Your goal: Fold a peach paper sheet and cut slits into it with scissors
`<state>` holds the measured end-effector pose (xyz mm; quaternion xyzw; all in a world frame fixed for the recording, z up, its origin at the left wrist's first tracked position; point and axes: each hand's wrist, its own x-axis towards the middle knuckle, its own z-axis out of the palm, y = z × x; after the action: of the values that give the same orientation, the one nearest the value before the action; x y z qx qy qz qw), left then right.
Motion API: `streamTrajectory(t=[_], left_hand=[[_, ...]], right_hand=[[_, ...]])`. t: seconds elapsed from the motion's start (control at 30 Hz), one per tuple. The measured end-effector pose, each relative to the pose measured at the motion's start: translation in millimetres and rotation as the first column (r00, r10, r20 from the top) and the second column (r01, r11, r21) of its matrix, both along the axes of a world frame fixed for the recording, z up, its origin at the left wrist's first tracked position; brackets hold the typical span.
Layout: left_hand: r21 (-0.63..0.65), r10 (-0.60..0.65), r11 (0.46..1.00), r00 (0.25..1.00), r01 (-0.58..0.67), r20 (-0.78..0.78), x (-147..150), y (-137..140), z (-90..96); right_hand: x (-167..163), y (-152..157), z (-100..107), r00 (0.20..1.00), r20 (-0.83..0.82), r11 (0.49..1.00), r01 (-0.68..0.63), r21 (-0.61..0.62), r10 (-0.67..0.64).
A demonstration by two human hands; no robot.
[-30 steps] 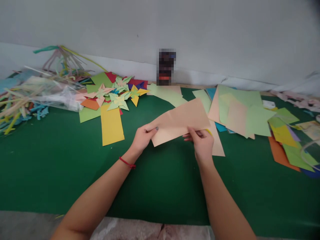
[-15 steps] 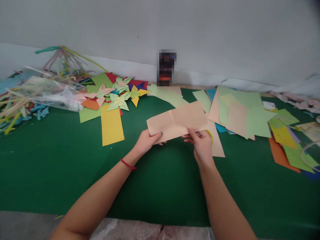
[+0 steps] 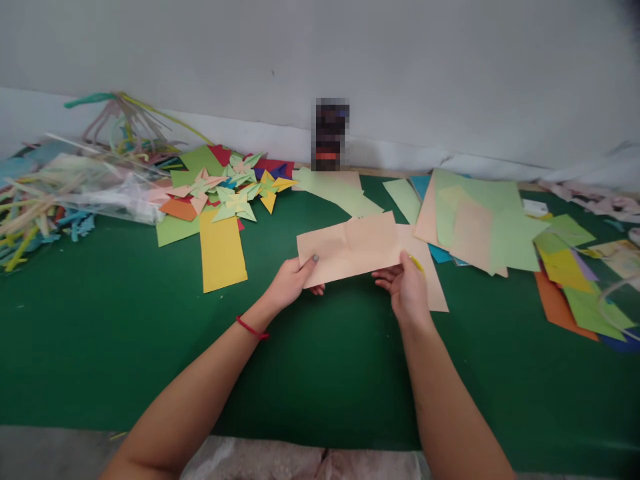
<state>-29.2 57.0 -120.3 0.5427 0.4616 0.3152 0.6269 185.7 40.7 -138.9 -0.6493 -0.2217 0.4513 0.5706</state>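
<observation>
A pale peach strip of paper [image 3: 356, 252] with a faint crease across its middle is held above the green tabletop. My left hand [image 3: 293, 281] grips its left end, thumb on top and fingers underneath. At the lower right corner, my right hand [image 3: 407, 292] pinches the strip with the thumb, its other fingers loosely curled below. Behind the right hand lies another peach sheet [image 3: 436, 293]. A curved yellow thing [image 3: 417, 265] peeks out beside that hand, mostly hidden. Left of my left hand is a yellow rectangle of paper [image 3: 223, 257].
Folded paper stars [image 3: 235, 201] and coloured sheets lie at the back left, beside a pile of thin strips [image 3: 43, 207]. Green and peach sheets [image 3: 515, 233] are stacked back right, with more coloured paper [image 3: 595, 303] farther right. A blurred-out dark object [image 3: 330, 133] stands against the wall.
My right hand has slid right along the lower edge to the strip's right corner. The strip's right end has dipped a little, and my left hand keeps its grip.
</observation>
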Motion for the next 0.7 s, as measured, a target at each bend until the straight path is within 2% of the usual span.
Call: streamTrajectory(t=[0.03,0.07,0.1,0.17,0.23,0.3,0.37,0.5,0.6,0.7], left_hand=[[-0.003,0.021,1.000,1.000,-0.021,-0.015,-0.1,0.6,-1.2],[-0.006,0.038,0.999,0.999,-0.039,-0.029,-0.2,1.2,-2.5],[-0.009,0.052,0.999,0.998,-0.052,-0.041,-0.4,1.8,-3.8],[-0.012,0.071,0.997,0.996,-0.072,-0.052,-0.6,2.9,-5.9],[-0.019,0.086,0.996,0.995,-0.087,-0.051,-0.8,3.5,-7.1],[-0.032,0.088,0.996,0.995,-0.089,-0.043,-0.9,3.7,-7.1],[-0.052,0.069,0.996,0.997,-0.071,-0.028,-1.0,3.4,-6.4],[-0.071,0.048,0.996,0.999,-0.048,-0.002,-1.3,3.1,-5.0],[-0.060,0.072,0.996,0.997,-0.072,-0.004,-1.6,3.5,-5.0],[-0.055,0.096,0.994,0.995,-0.096,-0.010,-1.7,4.0,-5.0]], right_hand=[[3.6,-0.4,-0.7,0.989,0.146,1.000,-0.003,0.018,0.001],[7.5,-0.9,-1.4,0.945,0.326,0.999,-0.022,0.031,0.011],[11.6,-1.6,-2.0,0.856,0.516,0.999,-0.039,0.035,0.016],[19.4,-3.4,-3.1,0.606,0.795,0.999,-0.048,0.025,0.009],[24.9,-5.1,-4.1,0.393,0.919,0.999,-0.009,-0.045,0.045],[27.6,-6.4,-5.5,0.291,0.949,0.990,0.029,-0.135,0.121],[28.0,-7.1,-7.1,0.276,0.943,0.980,0.012,-0.196,0.186],[27.8,-6.4,-10.1,0.284,0.926,0.968,-0.054,-0.245,0.250],[29.7,-4.3,-12.4,0.278,0.926,0.966,-0.053,-0.252,0.257],[31.4,-2.2,-14.0,0.304,0.921,0.969,-0.034,-0.243,0.242]])
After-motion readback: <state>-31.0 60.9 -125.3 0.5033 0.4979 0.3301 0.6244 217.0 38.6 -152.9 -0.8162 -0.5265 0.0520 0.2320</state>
